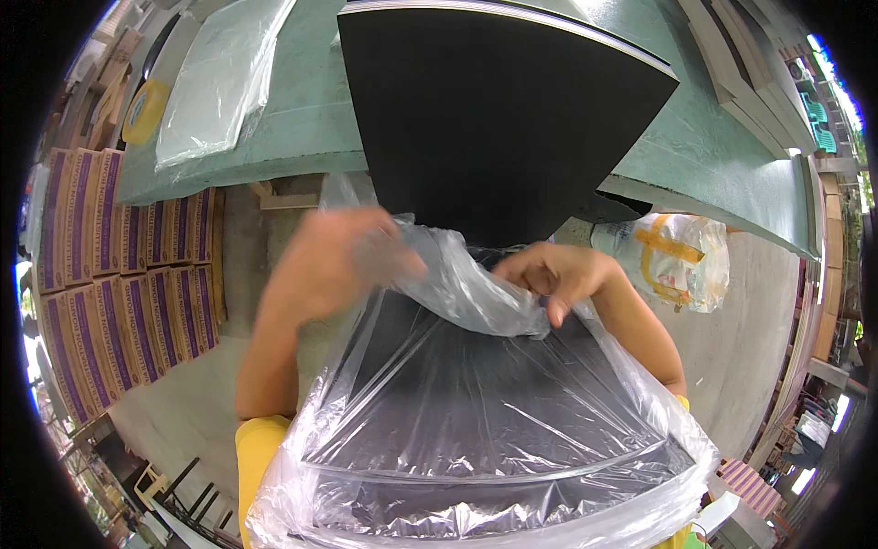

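Note:
A large black board (494,101), its far edge pale and layered like a stack of sheets, slopes from the table toward me. Its near part lies inside a clear plastic bag (494,412), which is wrinkled and stretched across it. The mouth of the bag is bunched into a thick band between my hands. My left hand (352,252), blurred by motion, is curled at the band's left end with plastic over its fingers. At the right end, my right hand (562,274) pinches the band between thumb and bent fingers.
The board rests on a green table (302,110). Clear plastic sheets (219,82) and a yellow tape roll (146,112) lie at its left; pale panels (745,78) lie at its right. Stacked cartons (128,274) stand left on the floor. A taped plastic-wrapped bundle (672,261) sits right.

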